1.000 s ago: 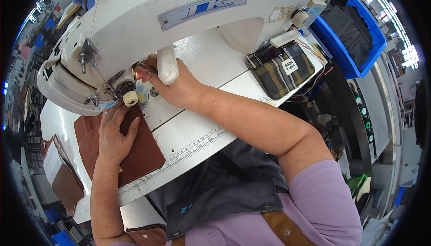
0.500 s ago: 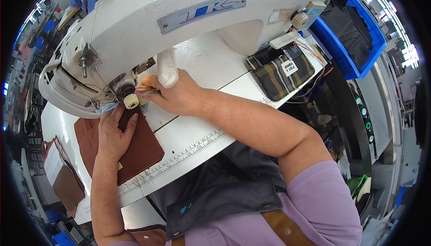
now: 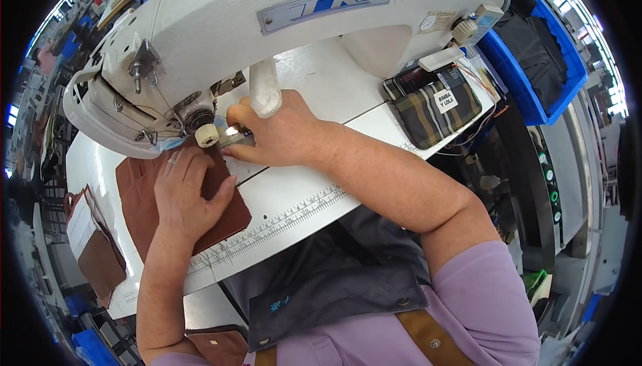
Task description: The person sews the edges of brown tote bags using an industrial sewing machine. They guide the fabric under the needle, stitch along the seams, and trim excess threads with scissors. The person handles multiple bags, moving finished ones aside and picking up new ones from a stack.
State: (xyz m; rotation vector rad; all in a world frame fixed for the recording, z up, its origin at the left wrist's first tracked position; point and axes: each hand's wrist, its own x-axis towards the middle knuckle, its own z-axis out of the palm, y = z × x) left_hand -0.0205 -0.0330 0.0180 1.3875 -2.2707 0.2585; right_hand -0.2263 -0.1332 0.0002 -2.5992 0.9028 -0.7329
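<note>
Brown leather-like panels point(image 3: 231, 213) lie stacked on the white sewing table, partly under the head of the white sewing machine point(image 3: 194, 45). My left hand point(image 3: 186, 195) rests flat on the top panel, fingers stretched forward and thumb apart, close to the needle area. To the right of the machine's cream round knob point(image 3: 206, 135), my right hand point(image 3: 277, 132) pinches a small shiny metal piece point(image 3: 235, 132) between thumb and fingers; its exact kind is not clear. The white padded lever point(image 3: 265, 88) hangs in front of my right hand and hides part of it. The knob and machine head cover the needle.
A dark plaid pouch point(image 3: 438, 115) lies at the table's right end, and a blue bin point(image 3: 528, 52) of dark fabric stands beyond. More brown pieces point(image 3: 100, 252) hang over the left edge. A printed ruler strip point(image 3: 267, 229) runs along the front edge.
My right hand has drawn back slightly from the needle area, bringing the metal piece into view. My left hand's fingers have lifted from the needle and spread on the panel. The view has shifted a little.
</note>
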